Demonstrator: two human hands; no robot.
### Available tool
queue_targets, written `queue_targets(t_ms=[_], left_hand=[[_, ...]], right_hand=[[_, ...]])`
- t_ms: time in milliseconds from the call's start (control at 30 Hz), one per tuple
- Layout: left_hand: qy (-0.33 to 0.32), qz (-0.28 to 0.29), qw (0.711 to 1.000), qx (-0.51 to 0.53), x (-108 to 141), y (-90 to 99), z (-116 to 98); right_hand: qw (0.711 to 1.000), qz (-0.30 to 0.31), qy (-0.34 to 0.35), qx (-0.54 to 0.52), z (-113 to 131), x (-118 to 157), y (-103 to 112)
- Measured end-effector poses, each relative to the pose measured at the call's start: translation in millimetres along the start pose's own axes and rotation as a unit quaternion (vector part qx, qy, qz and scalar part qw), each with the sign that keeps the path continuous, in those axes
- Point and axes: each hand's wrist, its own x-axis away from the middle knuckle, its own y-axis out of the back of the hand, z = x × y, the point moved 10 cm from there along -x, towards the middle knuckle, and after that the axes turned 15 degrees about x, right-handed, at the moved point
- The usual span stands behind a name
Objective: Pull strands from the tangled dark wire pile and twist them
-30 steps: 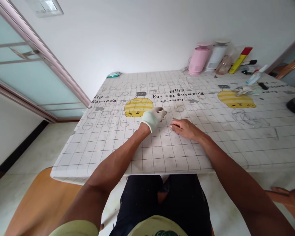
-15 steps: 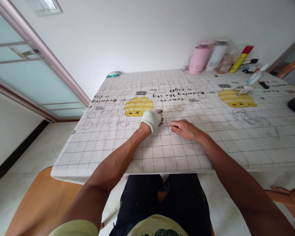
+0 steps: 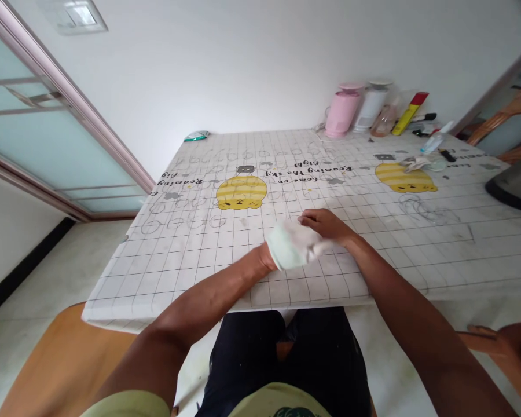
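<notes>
- My gloved left hand (image 3: 296,246) is blurred, fingers loosely spread, over the gridded tablecloth (image 3: 373,243).
- My bare right hand (image 3: 325,223) touches it, fingers curled; whether it grips anything I cannot tell.
- Pencilled circles (image 3: 180,223) beyond; much cloth unmarked.

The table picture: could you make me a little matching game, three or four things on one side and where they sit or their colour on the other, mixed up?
Things:
1. left hand
2. right hand
3. pink jug
4. green-rimmed dish

Descriptions:
A. far left corner of the table
B. bare, fingers resting on the gridded cloth
C. wears a pale glove
D. stands by the wall, next to a white jug

Pairs: 1-C, 2-B, 3-D, 4-A
</notes>
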Motion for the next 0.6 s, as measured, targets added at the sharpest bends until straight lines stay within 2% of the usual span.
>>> queue_targets(t_ms=[33,100,200,267,367,500,600], left_hand=[[-0.031,0.051,0.998,-0.022,2.8,-24.3,-7.0],[-0.073,0.105,0.99,-0.054,7.2,-58.4,-17.2],[-0.09,0.178,0.979,-0.048,9.8,-89.3,-24.1],[-0.079,0.203,0.975,-0.041,8.5,-96.7,-23.4],[-0.048,0.265,0.963,-0.032,8.2,-110.8,-14.5],[-0.046,0.272,0.96,-0.051,3.8,-118.1,-5.8],[-0.053,0.268,0.959,-0.081,3.9,-114.9,-6.4]], right_hand=[[1.0,-0.002,0.001,-0.007,-0.5,0.2,0.2],[1.0,0.003,0.0,-0.017,-3.1,-1.0,-1.0],[0.999,0.042,-0.007,-0.012,-5.2,-8.7,-8.4],[0.997,0.081,-0.003,-0.01,2.2,-16.8,-15.9],[0.992,0.121,0.013,-0.013,29.3,-31.0,-26.3],[0.989,0.142,0.013,-0.034,70.3,-57.8,-48.0],[0.986,0.166,0.002,-0.03,86.6,-83.2,-73.3]])
